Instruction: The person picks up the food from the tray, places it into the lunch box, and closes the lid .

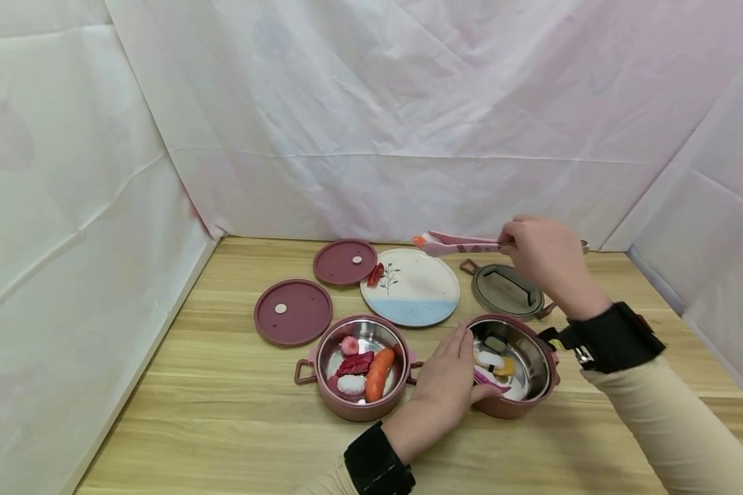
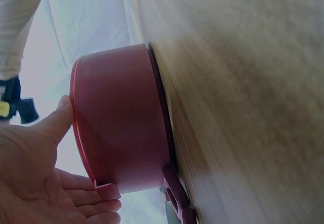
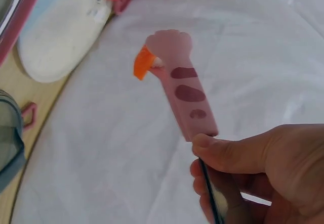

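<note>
Above the white and blue plate (image 1: 408,289), my right hand (image 1: 541,258) holds pink-tipped tongs (image 1: 464,244) by their metal handles. Pinched in the tips is a small orange and white toy sushi piece (image 3: 146,62). My left hand (image 1: 442,381) rests at the left side of the right-hand maroon pot (image 1: 509,410). Its fingers lie fairly straight by the pot's handle and its thumb touches the rim, as the left wrist view shows. In this pot lie a white and yellow piece (image 1: 501,364), a dark piece (image 1: 495,342) and a purple strip (image 1: 489,381).
Left of my left hand stands another maroon pot (image 1: 359,411) with several toy foods, including an orange sausage-shaped piece (image 1: 379,375). Two maroon lids (image 1: 303,320) lie behind it. A red piece (image 1: 375,275) sits at the plate's edge. A glass lid (image 1: 501,292) lies behind the right pot.
</note>
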`<control>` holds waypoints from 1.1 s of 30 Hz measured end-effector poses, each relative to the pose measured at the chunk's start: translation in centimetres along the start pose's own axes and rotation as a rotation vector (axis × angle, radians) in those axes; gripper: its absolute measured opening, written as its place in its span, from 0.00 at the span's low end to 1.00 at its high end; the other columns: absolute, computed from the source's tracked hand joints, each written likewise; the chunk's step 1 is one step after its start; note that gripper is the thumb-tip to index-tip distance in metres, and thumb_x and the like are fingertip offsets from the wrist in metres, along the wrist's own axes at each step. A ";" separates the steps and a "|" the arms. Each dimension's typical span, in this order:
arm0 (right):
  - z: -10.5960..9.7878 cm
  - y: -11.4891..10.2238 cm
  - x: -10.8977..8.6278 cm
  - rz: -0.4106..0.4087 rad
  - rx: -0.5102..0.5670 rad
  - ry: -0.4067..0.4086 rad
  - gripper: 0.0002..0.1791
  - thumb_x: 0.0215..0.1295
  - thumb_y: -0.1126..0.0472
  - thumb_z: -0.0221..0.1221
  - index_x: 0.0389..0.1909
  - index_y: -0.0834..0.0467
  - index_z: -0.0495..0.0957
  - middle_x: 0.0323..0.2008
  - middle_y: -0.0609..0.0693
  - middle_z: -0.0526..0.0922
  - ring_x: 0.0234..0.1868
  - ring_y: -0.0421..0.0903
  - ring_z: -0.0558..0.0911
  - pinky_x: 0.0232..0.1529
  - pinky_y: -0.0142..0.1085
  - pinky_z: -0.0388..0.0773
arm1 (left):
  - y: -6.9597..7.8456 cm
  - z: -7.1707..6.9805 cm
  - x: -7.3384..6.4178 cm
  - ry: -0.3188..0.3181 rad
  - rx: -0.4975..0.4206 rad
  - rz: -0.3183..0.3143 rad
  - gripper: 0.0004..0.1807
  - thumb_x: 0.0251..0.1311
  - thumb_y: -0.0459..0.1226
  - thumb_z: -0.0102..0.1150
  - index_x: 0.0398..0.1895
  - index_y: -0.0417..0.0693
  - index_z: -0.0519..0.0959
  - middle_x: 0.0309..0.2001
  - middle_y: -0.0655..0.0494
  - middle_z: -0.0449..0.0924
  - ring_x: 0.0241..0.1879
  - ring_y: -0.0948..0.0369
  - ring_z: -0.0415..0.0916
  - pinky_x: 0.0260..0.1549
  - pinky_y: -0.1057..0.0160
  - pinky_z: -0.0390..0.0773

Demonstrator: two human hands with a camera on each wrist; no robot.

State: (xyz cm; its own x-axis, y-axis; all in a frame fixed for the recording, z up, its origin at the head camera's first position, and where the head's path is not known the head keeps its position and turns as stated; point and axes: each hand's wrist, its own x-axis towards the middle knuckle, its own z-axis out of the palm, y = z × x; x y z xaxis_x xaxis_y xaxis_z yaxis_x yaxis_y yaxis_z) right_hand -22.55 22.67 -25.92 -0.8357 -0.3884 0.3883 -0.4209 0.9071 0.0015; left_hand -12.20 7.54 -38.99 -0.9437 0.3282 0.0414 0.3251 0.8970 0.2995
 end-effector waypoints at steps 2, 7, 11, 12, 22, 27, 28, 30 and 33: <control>-1.0 0.3 -0.8 0.015 -0.003 0.007 0.03 0.65 0.65 0.63 0.38 0.59 0.84 0.36 0.56 0.82 0.35 0.54 0.80 0.37 0.49 0.76 | 0.0 0.0 0.0 0.001 -0.007 0.001 0.52 0.55 0.67 0.57 0.76 0.47 0.59 0.78 0.54 0.58 0.75 0.60 0.60 0.71 0.66 0.66; -3.4 1.3 -3.1 0.041 -0.024 0.005 0.02 0.58 0.64 0.68 0.32 0.56 0.85 0.31 0.52 0.82 0.29 0.51 0.79 0.26 0.45 0.71 | 0.0 0.0 0.1 -0.010 -0.012 -0.004 0.52 0.56 0.67 0.56 0.77 0.47 0.59 0.78 0.54 0.57 0.76 0.60 0.59 0.72 0.66 0.65; -4.7 2.3 -4.9 0.037 -0.054 -0.060 0.03 0.57 0.63 0.70 0.31 0.53 0.85 0.28 0.48 0.83 0.26 0.45 0.77 0.24 0.38 0.68 | 0.0 0.0 0.1 -0.015 -0.006 -0.003 0.52 0.56 0.67 0.56 0.77 0.47 0.58 0.78 0.54 0.56 0.76 0.60 0.58 0.72 0.66 0.64; -5.0 2.6 -5.3 0.039 -0.064 -0.086 0.03 0.57 0.63 0.70 0.31 0.52 0.85 0.28 0.47 0.83 0.25 0.44 0.76 0.24 0.37 0.67 | 0.0 0.0 0.1 -0.015 -0.004 0.001 0.52 0.56 0.67 0.56 0.77 0.47 0.58 0.78 0.54 0.56 0.76 0.60 0.58 0.72 0.66 0.64; -6.7 4.8 -8.1 0.131 -0.130 -0.472 0.06 0.56 0.59 0.70 0.27 0.45 0.83 0.26 0.39 0.81 0.25 0.40 0.73 0.22 0.37 0.68 | 0.0 -0.1 0.1 -0.033 -0.013 -0.006 0.52 0.56 0.66 0.57 0.77 0.47 0.57 0.78 0.54 0.56 0.76 0.59 0.57 0.73 0.66 0.64; -6.2 4.7 -8.8 0.128 -0.159 -0.584 0.10 0.56 0.60 0.70 0.23 0.44 0.79 0.23 0.39 0.77 0.24 0.41 0.70 0.22 0.37 0.64 | 0.0 0.0 0.2 -0.035 -0.013 -0.008 0.52 0.56 0.67 0.56 0.77 0.48 0.58 0.78 0.55 0.56 0.76 0.60 0.57 0.72 0.66 0.64; -6.2 4.6 -8.9 0.122 -0.161 -0.598 0.11 0.56 0.60 0.70 0.21 0.43 0.78 0.22 0.40 0.75 0.24 0.41 0.68 0.22 0.37 0.63 | 0.0 0.0 0.2 -0.035 -0.010 -0.007 0.52 0.56 0.67 0.56 0.77 0.48 0.58 0.78 0.55 0.56 0.77 0.60 0.57 0.73 0.66 0.64; -6.0 4.5 -9.1 0.111 -0.170 -0.617 0.14 0.55 0.60 0.71 0.20 0.43 0.76 0.21 0.40 0.74 0.24 0.42 0.68 0.22 0.38 0.62 | 0.0 0.0 0.2 -0.035 -0.004 -0.004 0.51 0.57 0.67 0.55 0.77 0.48 0.58 0.78 0.55 0.55 0.77 0.61 0.56 0.73 0.66 0.63; -5.8 4.4 -9.3 0.091 -0.176 -0.634 0.15 0.52 0.59 0.72 0.19 0.43 0.75 0.21 0.40 0.73 0.24 0.42 0.68 0.21 0.38 0.62 | 0.0 0.0 0.2 -0.038 -0.007 -0.004 0.51 0.57 0.67 0.55 0.77 0.48 0.58 0.79 0.55 0.55 0.77 0.61 0.55 0.73 0.67 0.62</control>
State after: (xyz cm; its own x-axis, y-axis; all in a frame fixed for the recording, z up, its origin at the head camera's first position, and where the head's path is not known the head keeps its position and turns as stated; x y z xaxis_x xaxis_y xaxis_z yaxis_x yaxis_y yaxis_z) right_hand -14.61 31.18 -24.14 -0.9335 -0.2801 -0.2237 -0.3196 0.9330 0.1652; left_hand -12.39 7.54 -38.96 -0.9420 0.3356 0.0034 0.3204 0.8963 0.3067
